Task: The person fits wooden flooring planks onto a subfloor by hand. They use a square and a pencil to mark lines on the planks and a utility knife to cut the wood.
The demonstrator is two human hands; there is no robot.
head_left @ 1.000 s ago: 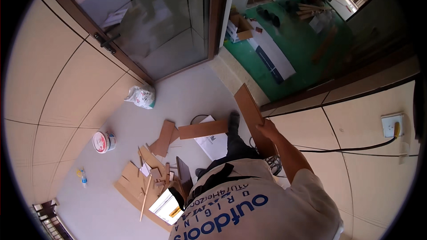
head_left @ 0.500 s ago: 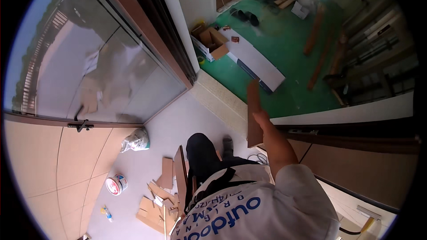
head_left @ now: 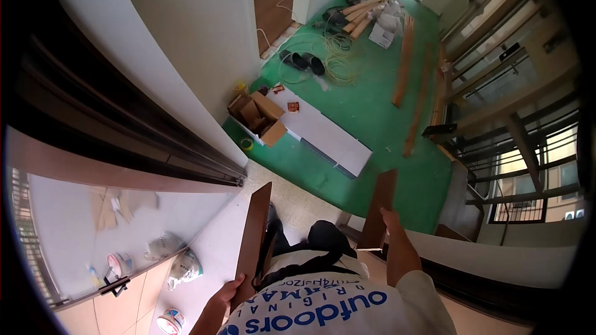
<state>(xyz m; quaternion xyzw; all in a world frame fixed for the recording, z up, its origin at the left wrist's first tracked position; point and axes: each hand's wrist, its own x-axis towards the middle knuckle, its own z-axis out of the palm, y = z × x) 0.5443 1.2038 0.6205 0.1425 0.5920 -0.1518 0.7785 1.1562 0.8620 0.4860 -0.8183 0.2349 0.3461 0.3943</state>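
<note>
My left hand (head_left: 231, 290) is closed on the lower part of a long brown board (head_left: 253, 229), which stands tilted beside my left leg. On the other side, my right hand (head_left: 391, 221) grips the edge of a second brown board (head_left: 376, 212), its upper end over the green floor. The fingers of both hands are partly hidden by the boards. My dark-trousered knee (head_left: 332, 236) shows between the two boards, over the pale stone threshold (head_left: 288, 195).
A door frame (head_left: 124, 124) and glass door stand at left. Ahead on the green floor covering (head_left: 323, 180) lie a white panel (head_left: 323, 133), an open cardboard box (head_left: 257, 115), dark shoes (head_left: 302, 62), a tangled hose (head_left: 338, 65) and wooden strips (head_left: 405, 65). Window frames (head_left: 515, 130) line the right.
I have moved forward to the threshold, and the view has turned toward the green-floored room. My left hand has come into view on its board. The right hand still holds its board.
</note>
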